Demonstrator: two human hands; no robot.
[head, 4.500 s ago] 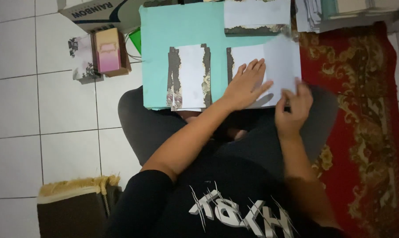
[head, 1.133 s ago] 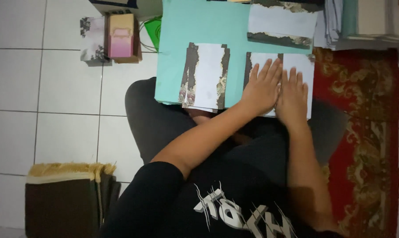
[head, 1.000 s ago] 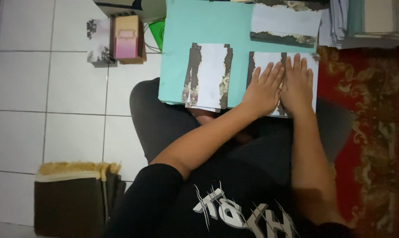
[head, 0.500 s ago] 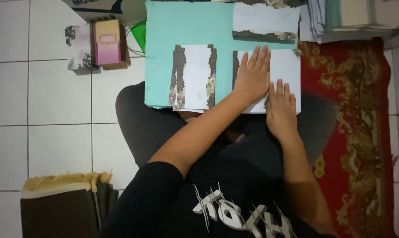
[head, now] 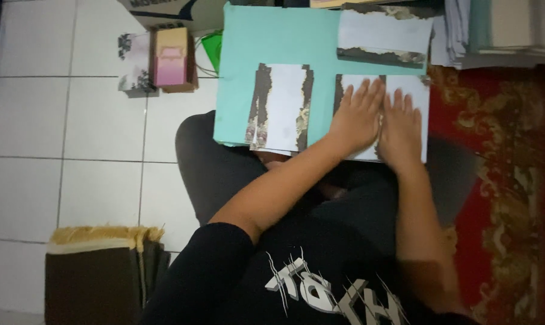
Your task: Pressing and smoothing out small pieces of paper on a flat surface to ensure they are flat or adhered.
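- Two hands flat, side by side: my left hand [head: 358, 117] and right hand [head: 400, 126] both lie palm down on the white sheet [head: 414, 96], fingers spread, nothing clenched or pinched.
- Sheet sits on the right part of the teal board [head: 272, 42], which rests across my lap; dark ornate strip along the sheet's left edge.
- Handling, my guess: thin paper, very light, limp, creases easily and slides on the smooth board; pressing flat works, lifting wants a pinch at a free corner or the right edge, not the middle.
- Left of my hands, apart from them: second sheet [head: 281, 105] with dark strips on both long edges, looks like a small stack.
- Farther up the board: third sheet [head: 381, 33], dark strip on its lower edge.
- Beyond: paper pile [head: 495, 30] top right, small pink box [head: 171, 57] on the tile floor [head: 62, 120] top left; red rug [head: 513, 180] on the right.
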